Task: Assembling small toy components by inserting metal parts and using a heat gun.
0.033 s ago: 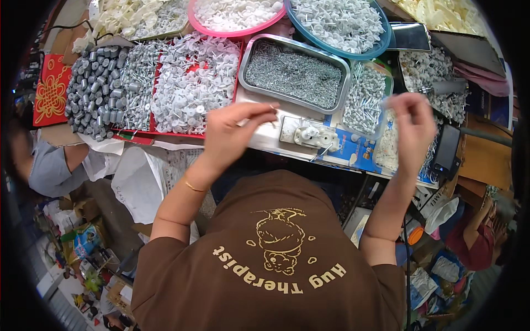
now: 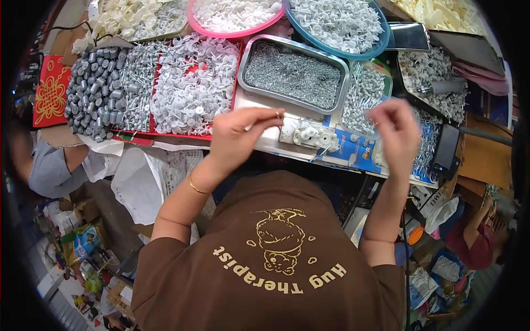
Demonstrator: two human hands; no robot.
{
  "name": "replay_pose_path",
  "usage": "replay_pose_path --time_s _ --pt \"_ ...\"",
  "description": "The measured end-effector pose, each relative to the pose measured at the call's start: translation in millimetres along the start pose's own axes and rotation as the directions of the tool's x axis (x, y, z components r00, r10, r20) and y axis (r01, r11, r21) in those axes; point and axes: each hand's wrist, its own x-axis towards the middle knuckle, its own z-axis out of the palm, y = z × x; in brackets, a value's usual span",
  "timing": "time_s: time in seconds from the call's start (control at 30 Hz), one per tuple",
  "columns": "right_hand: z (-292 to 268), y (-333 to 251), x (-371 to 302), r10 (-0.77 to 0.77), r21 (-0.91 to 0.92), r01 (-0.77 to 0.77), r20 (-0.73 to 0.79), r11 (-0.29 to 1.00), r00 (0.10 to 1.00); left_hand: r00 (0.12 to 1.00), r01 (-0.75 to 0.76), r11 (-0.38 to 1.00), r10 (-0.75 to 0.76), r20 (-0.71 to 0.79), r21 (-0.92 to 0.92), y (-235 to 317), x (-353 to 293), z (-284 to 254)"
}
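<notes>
My left hand [image 2: 238, 133] is closed in a pinch, thumb against forefinger, at the left end of a small white fixture [image 2: 313, 135] with rounded plastic parts and a metal pin. Whatever sits in that pinch is too small to make out. My right hand [image 2: 396, 132] hovers by the clear tray of metal pins [image 2: 361, 102], its fingers smeared by motion. Behind the fixture lies a steel tray [image 2: 243, 77] full of short metal pins. White round-headed pins [image 2: 190, 94] fill a red tray left of my left hand.
Grey cylinders [image 2: 96, 91] are heaped at the left. A pink basin [image 2: 237, 34] and a blue basin [image 2: 359, 57] of white pieces stand at the back. A phone [image 2: 408, 37] and a black box [image 2: 446, 149] are at the right. Another person's arm [image 2: 476, 226] shows far right.
My right hand has moved left and a little down, over the clear tray's near end. My left hand has shifted slightly right, nearer the white fixture, still pinched.
</notes>
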Motion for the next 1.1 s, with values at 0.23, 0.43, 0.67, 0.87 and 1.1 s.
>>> replay_pose_path --time_s 0.23,0.43,0.67,0.87,1.1 --pt "44 -14 -53 -0.121 -0.104 0.152 0.258 0.983 0.959 0.999 0.001 0.99 0.006 0.043 -0.144 -6 -8 28" --pt "62 -10 -35 -0.153 -0.191 0.214 0.291 0.958 0.945 0.994 -0.089 0.995 0.086 0.071 0.037 -15 -6 35" --pt "54 -17 -27 -0.141 -0.165 0.215 0.375 0.963 0.916 0.865 -0.496 0.768 0.477 0.155 0.405 2 -3 38" --pt "41 -32 11 0.016 -0.251 0.18 0.623 0.951 0.782 0.814 -0.581 0.705 0.499 0.297 0.408 1 -6 38" --pt "42 -38 42 -0.043 -0.241 0.338 0.755 0.909 0.655 0.813 -0.581 0.727 0.501 0.297 0.366 -2 -1 40"
